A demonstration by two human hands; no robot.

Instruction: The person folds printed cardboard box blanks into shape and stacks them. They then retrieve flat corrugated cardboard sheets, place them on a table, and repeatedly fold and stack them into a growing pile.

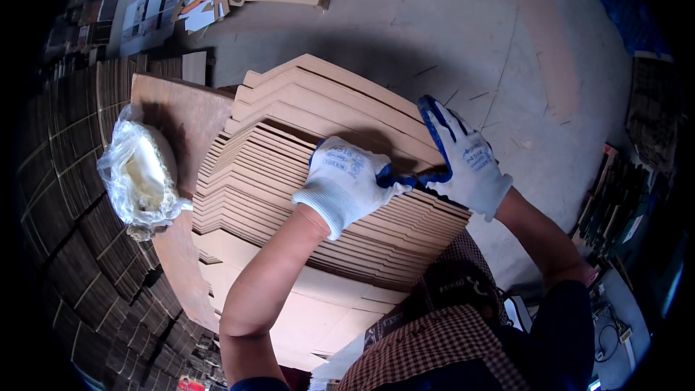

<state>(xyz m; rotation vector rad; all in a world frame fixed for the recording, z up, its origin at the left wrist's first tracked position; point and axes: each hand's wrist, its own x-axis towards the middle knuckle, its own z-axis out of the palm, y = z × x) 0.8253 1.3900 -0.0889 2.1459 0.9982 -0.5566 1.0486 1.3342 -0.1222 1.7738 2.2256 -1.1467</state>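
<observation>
Both gloved hands rest on a fanned stack of flat cardboard sheets (318, 166) on the desk (181, 119). The left hand (344, 181) lies knuckles-up on the stack's middle, fingers curled together over the sheets. The right hand (467, 159), just right of it, has fingers apart and pinches a sheet edge at the far right side. A plastic bag bundle (141, 174) sits left of the stack. To separate one sheet cleanly, I'd press down with the left hand while the right lifts.
</observation>
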